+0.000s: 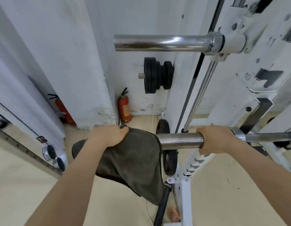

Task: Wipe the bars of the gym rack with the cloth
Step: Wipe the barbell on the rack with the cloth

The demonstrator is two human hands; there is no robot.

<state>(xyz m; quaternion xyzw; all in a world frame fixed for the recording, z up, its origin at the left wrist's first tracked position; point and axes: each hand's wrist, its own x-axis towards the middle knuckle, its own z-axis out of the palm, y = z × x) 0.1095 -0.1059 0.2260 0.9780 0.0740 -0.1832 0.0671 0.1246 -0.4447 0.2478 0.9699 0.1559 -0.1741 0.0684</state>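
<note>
Your left hand grips the dark cloth, fingers curled over its top edge. The cloth is draped over the free end of the lower bar and hides it, with the rest hanging slack below. Your right hand is wrapped round the same bar, just beside its collar. Bare steel shows between the two hands. The upper bar juts from the white rack above, untouched. Black weight plates sit on a peg behind. A red fire extinguisher stands in the corner.
</note>
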